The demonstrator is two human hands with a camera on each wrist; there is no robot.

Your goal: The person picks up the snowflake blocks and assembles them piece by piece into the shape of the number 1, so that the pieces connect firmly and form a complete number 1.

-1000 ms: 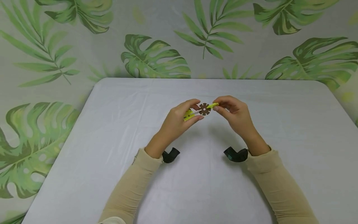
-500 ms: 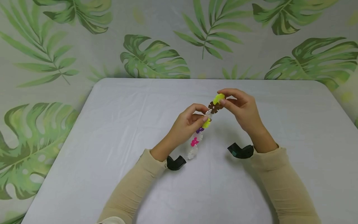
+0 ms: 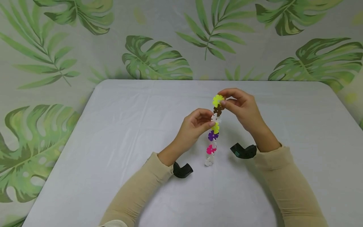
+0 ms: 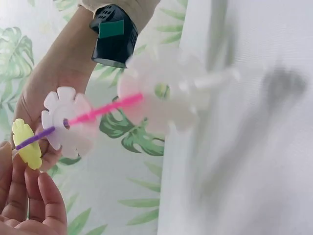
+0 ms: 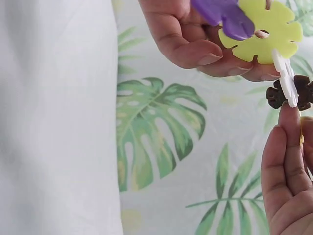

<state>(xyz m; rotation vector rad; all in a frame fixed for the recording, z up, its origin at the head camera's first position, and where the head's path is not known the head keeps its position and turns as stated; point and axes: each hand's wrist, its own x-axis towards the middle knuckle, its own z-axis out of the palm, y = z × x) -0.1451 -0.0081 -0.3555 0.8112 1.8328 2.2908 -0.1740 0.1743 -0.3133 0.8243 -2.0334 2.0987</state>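
Note:
A chain of slotted plastic snowflake discs hangs almost straight between my hands in the head view. My right hand [image 3: 239, 107] pinches the yellow top disc [image 3: 217, 100] between thumb and fingers. Below it come a brown disc [image 3: 217, 110], a white disc [image 3: 215, 118] and a second yellow disc [image 3: 216, 128]. Thumb and fingers of my left hand [image 3: 194, 126] hold the chain around that white and yellow pair. Farther down hang a purple disc [image 5: 227, 17], a white disc [image 4: 66, 120], a pink disc [image 4: 105, 108] and a blurred white end disc [image 4: 164, 93].
A white-covered table [image 3: 113, 126] lies under both hands. Black wrist devices [image 3: 182, 170] sit at both cuffs. Behind the table hangs a leaf-patterned cloth [image 3: 158, 56].
The chain, mostly hidden behind the left hand at first, has swung into full view and now hangs nearly vertical. My right hand has risen slightly; my left hand has shifted right and nearer the body.

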